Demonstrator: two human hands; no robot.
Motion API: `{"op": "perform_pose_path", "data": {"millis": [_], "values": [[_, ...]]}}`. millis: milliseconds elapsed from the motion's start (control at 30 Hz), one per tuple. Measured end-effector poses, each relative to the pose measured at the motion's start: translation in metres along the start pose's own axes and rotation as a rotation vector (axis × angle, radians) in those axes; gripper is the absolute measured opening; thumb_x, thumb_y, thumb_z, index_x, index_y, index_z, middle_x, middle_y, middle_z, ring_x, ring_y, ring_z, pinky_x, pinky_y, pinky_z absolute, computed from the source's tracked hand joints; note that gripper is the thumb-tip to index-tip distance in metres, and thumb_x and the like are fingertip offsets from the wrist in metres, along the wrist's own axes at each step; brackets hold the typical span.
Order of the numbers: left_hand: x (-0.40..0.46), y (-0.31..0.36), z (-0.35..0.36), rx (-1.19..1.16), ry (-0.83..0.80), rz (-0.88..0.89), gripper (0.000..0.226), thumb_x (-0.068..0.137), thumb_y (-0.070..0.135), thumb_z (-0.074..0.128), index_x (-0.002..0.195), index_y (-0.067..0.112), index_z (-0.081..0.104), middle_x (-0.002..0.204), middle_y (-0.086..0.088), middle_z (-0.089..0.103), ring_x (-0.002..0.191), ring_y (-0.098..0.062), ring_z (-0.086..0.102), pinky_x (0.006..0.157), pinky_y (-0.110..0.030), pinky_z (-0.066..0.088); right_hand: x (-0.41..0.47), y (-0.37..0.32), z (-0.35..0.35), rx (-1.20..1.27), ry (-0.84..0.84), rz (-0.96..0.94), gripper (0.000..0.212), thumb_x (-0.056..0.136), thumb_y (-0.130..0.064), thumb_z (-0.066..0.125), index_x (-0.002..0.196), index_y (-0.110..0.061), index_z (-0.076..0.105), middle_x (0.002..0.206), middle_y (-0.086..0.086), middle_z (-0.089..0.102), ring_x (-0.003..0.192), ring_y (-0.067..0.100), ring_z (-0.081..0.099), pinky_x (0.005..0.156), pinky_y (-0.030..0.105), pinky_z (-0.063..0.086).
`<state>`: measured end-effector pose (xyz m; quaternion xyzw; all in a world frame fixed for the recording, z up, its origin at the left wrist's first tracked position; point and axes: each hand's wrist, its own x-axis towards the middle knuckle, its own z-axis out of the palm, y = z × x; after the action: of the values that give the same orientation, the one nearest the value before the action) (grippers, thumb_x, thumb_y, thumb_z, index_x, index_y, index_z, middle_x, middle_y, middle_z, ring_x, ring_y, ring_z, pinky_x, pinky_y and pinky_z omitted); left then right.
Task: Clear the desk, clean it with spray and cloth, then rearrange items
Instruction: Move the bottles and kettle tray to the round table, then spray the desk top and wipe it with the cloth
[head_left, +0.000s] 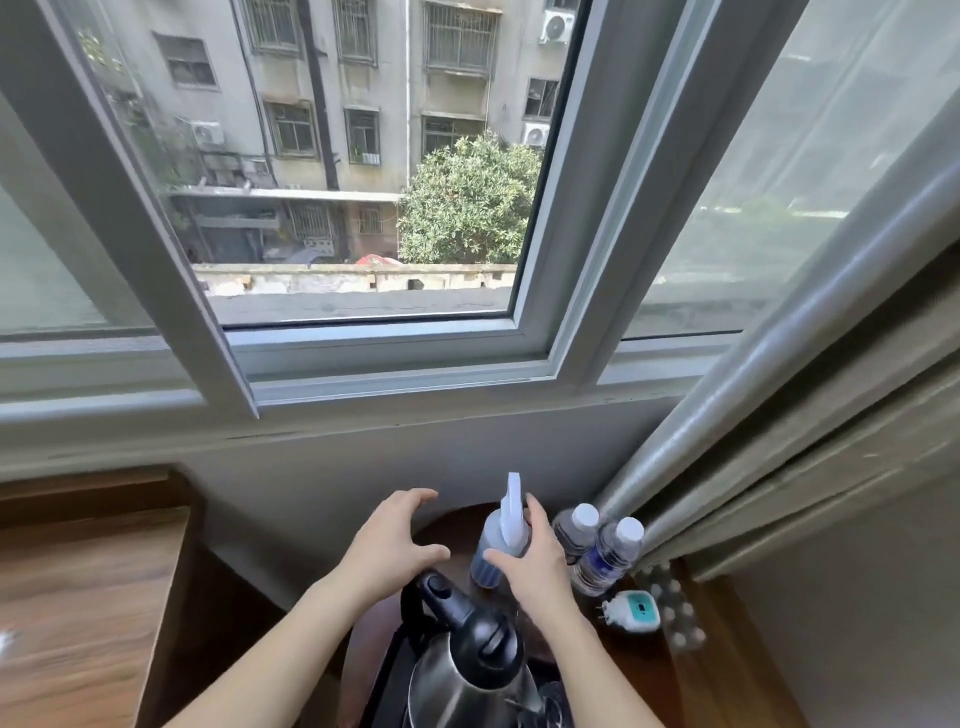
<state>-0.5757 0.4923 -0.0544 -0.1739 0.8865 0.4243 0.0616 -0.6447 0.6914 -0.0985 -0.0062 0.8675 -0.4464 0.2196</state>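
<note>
Right hand (535, 561) wraps the spray bottle (498, 540) from its right side: thumb across the front below the white trigger head, fingers (537, 512) curled round the far side. Bottle upright, dark liquid in the lower part, nozzle pointing up and away toward the wall. Its base is at the back of a small round dark bench (639, 670); cannot tell whether it stands on the surface or is just lifted.

Left hand (389, 540) hovers just left of the bottle, apart from it, holding nothing. Its fingers are spread and loosely bent, thumb pointing toward the bottle.

Steel kettle (467, 670) with a black lid and handle sits at the near edge of the bench, below both hands, on a dark tray (384, 686). Two capped water bottles (597, 545) stand side by side just right of the spray bottle, against the grey curtain (779, 415). A white and teal plug-in device (634, 608) lies in front of them, a blister pack (672, 613) just beside it on the right.

Wooden desk (78, 597) at far left, blurred. Window (363, 182) above, facing an apartment block.
</note>
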Motion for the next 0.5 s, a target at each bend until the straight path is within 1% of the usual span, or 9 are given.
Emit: {"op": "perform_pose_path", "data": {"millis": [133, 200, 300, 367, 433, 500], "values": [[0.004, -0.007, -0.001, 0.015, 0.01, -0.027, 0.068, 0.078, 0.029, 0.074, 0.14, 0.026, 0.046, 0.138, 0.013, 0.047, 0.132, -0.003, 0.04, 0.104, -0.019, 0.031, 0.015, 0.003, 0.008, 0.008, -0.007, -0.086, 0.087, 0.077, -0.03, 0.086, 0.15, -0.03, 0.039, 0.136, -0.011, 0.054, 0.127, 0.01, 0.048, 0.101, 0.027, 0.038], [0.005, -0.011, -0.004, 0.024, 0.02, -0.042, 0.068, 0.077, 0.029, 0.074, 0.14, 0.026, 0.046, 0.138, 0.013, 0.047, 0.132, -0.004, 0.04, 0.103, -0.018, 0.031, 0.023, 0.005, 0.011, 0.021, -0.003, -0.095, 0.08, 0.076, -0.034, 0.087, 0.145, -0.027, 0.046, 0.13, -0.008, 0.056, 0.122, 0.011, 0.051, 0.099, 0.028, 0.039], [0.003, -0.018, -0.009, 0.023, 0.046, -0.064, 0.068, 0.077, 0.029, 0.074, 0.139, 0.027, 0.047, 0.138, 0.014, 0.047, 0.132, -0.003, 0.039, 0.103, -0.018, 0.031, 0.033, 0.006, 0.016, 0.007, -0.004, -0.141, 0.064, 0.078, -0.032, 0.087, 0.133, -0.022, 0.055, 0.118, -0.002, 0.056, 0.113, 0.017, 0.055, 0.092, 0.027, 0.039], [0.001, -0.023, -0.012, 0.021, 0.068, -0.073, 0.067, 0.077, 0.029, 0.074, 0.139, 0.028, 0.047, 0.135, 0.016, 0.046, 0.132, -0.003, 0.04, 0.102, -0.018, 0.031, 0.036, 0.006, 0.02, 0.009, 0.005, -0.183, 0.053, 0.08, -0.032, 0.085, 0.125, -0.025, 0.058, 0.112, -0.003, 0.057, 0.109, 0.018, 0.056, 0.092, 0.029, 0.041], [-0.002, -0.025, -0.015, 0.019, 0.086, -0.081, 0.066, 0.078, 0.029, 0.074, 0.139, 0.028, 0.047, 0.133, 0.018, 0.045, 0.131, -0.002, 0.039, 0.102, -0.017, 0.03, 0.037, 0.005, 0.023, 0.04, 0.028, -0.206, 0.044, 0.082, -0.036, 0.083, 0.118, -0.033, 0.057, 0.108, -0.004, 0.058, 0.106, 0.018, 0.059, 0.095, 0.035, 0.046], [-0.006, -0.028, -0.019, 0.01, 0.11, -0.093, 0.065, 0.078, 0.029, 0.073, 0.138, 0.027, 0.048, 0.134, 0.016, 0.047, 0.132, -0.003, 0.04, 0.103, -0.018, 0.03, 0.036, 0.0, 0.025, 0.085, 0.069, -0.236, 0.04, 0.08, -0.05, 0.08, 0.11, -0.042, 0.055, 0.108, -0.006, 0.06, 0.104, 0.015, 0.06, 0.096, 0.037, 0.048]]}}
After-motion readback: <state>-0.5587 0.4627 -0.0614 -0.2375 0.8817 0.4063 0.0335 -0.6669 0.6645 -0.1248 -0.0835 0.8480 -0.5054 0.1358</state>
